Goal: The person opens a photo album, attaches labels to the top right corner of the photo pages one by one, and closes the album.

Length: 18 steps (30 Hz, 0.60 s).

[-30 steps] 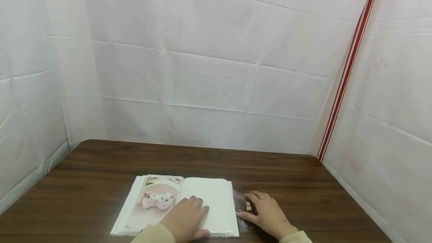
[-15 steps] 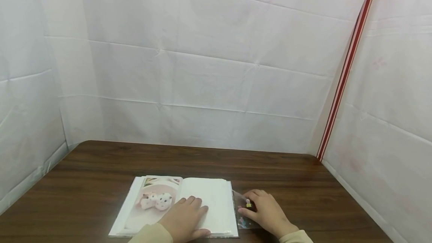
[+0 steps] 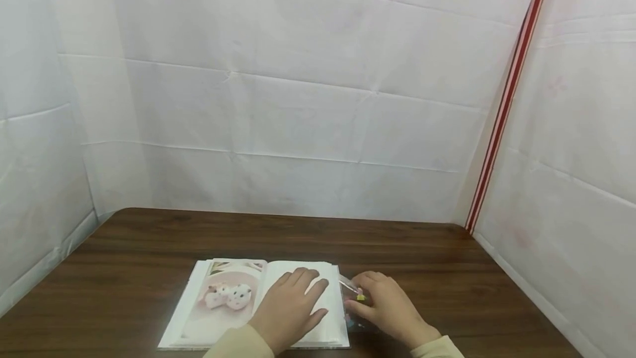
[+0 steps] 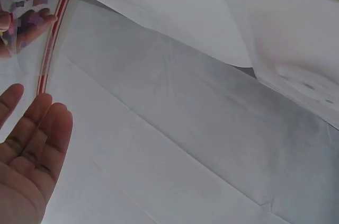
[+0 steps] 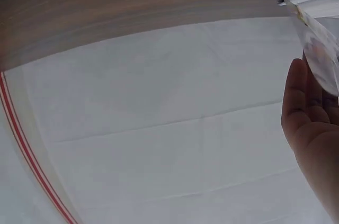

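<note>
At the left of the head view a white cloth (image 3: 35, 181) hangs in creased folds, running behind the dark wood-grained table (image 3: 124, 269) and across the upper part of the frame. At the lower centre, an open book (image 3: 266, 270) lies flat on the table. Its left page (image 3: 228, 296) carries a printed photo of a rounded, pale figure with dark spots on a pink ground; its right page (image 3: 332, 329) is plain white where it shows.

A cream sleeve (image 3: 243, 342) enters from the bottom edge, left of centre, and leads to the left hand (image 3: 290, 308), which is over the right page with its fingers spread and fairly straight. In the left wrist view this hand's palm shows at lower left, holding nothing; whether its fingertips touch the paper I cannot tell.

Just beyond the book's right edge is a clear sheet (image 3: 349, 284), slanting up from the table side, with small coloured shapes on it; a yellow piece (image 3: 361, 296) stands out by the fingers. The right hand (image 3: 390, 305) pinches this sheet between thumb and fingers; the right wrist view shows the fingers behind it, at the right of the frame.

Farther right, a red-and-white striped band (image 3: 512, 93) slants from the upper right down to the table's far corner.
</note>
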Each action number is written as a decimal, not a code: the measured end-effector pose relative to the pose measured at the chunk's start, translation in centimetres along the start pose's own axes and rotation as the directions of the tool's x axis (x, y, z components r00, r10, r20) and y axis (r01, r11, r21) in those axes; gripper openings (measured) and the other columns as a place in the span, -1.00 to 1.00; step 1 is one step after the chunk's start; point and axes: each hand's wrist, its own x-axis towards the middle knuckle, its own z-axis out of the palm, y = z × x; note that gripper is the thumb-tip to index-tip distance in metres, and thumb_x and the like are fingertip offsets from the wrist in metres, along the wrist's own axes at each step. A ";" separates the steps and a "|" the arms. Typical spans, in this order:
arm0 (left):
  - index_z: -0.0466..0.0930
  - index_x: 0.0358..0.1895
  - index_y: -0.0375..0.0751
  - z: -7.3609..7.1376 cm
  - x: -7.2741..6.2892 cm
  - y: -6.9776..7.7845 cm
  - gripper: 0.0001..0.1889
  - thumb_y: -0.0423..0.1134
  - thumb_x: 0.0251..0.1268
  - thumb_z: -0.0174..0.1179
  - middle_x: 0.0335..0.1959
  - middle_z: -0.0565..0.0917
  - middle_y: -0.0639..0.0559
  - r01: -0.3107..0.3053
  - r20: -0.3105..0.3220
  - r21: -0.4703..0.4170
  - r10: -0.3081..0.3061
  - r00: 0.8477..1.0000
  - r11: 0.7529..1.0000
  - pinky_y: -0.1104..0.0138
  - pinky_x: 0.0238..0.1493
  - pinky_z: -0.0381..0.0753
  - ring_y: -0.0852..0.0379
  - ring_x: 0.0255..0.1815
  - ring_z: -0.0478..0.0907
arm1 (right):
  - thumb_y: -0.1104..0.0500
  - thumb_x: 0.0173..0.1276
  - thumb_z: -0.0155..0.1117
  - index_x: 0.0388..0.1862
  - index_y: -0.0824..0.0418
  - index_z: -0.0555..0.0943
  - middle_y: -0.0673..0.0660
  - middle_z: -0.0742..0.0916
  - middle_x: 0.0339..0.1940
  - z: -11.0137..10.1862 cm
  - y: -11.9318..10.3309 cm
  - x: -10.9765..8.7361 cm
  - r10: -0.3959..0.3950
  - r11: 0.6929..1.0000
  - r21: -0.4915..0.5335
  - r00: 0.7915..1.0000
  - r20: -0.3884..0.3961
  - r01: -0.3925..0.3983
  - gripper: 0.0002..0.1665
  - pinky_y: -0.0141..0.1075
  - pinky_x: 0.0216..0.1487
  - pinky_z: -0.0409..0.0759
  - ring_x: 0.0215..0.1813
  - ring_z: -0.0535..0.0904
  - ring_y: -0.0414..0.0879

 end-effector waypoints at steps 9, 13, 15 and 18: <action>0.59 -0.11 0.02 1.3 0.7 1.0 -0.56 0.19 0.02 0.32 -0.16 0.63 0.17 0.019 0.016 -0.035 -0.018 1.000 0.999 0.34 -0.05 0.57 0.22 -0.07 0.57 | -0.34 0.31 0.09 -0.12 0.11 0.67 -0.01 0.74 -0.09 0.9 -1.6 -0.3 -0.140 0.988 -0.060 0.990 -0.010 0.140 -0.41 -0.10 -0.02 0.62 -0.05 0.65 -0.13; 0.58 -0.18 0.05 1.6 0.5 0.8 -0.61 0.15 -0.03 0.34 -0.25 0.61 0.23 0.032 0.040 -0.037 -0.030 0.999 0.999 0.34 -0.04 0.52 0.24 -0.15 0.56 | -0.27 0.30 0.18 -0.13 0.09 0.68 -0.02 0.74 -0.10 1.2 -1.9 -0.4 -0.178 0.981 -0.087 0.984 -0.026 0.176 -0.51 -0.11 -0.02 0.61 -0.04 0.64 -0.14; 0.57 -0.25 0.05 1.7 0.4 0.8 -0.65 0.13 -0.05 0.35 -0.31 0.60 0.24 0.033 0.034 -0.044 -0.032 0.999 0.998 0.35 -0.05 0.51 0.25 -0.20 0.56 | -0.22 0.28 0.24 -0.14 0.07 0.67 -0.04 0.73 -0.10 1.4 -1.9 -0.4 -0.189 0.978 -0.097 0.981 -0.030 0.185 -0.58 -0.12 -0.03 0.61 -0.05 0.64 -0.15; 0.56 -0.34 0.06 1.8 0.5 0.8 -0.69 0.11 -0.07 0.36 -0.39 0.58 0.26 0.026 0.017 -0.055 -0.025 1.000 0.998 0.35 -0.06 0.51 0.28 -0.28 0.55 | -0.19 0.28 0.26 -0.14 0.04 0.66 -0.06 0.73 -0.10 1.5 -1.8 -0.5 -0.191 0.978 -0.087 0.981 -0.027 0.189 -0.62 -0.13 -0.05 0.60 -0.08 0.62 -0.19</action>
